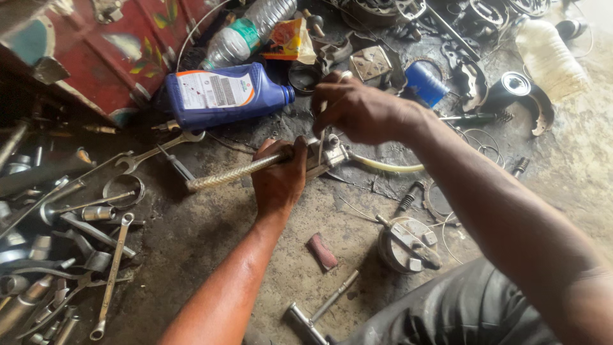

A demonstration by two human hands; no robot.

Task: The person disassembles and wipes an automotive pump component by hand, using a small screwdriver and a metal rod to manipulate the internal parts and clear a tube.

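My left hand (278,176) grips a braided metal hose (225,176) near its end, where a small metal fitting (327,154) sits. From that fitting a pale yellow tube (387,167) runs off to the right. My right hand (357,110) hovers just above the fitting, fingers pinched on a thin metal piece (324,107) that points down into it. Both hands work low over a dirty concrete floor (211,236).
A blue oil jug (223,94) lies behind the hose, beside a plastic water bottle (246,32) and a red painted metal box (108,51). Spanners (113,271) and sockets lie heaped at left. A round metal part (406,243), springs, brake parts and a T-handle (317,314) lie around.
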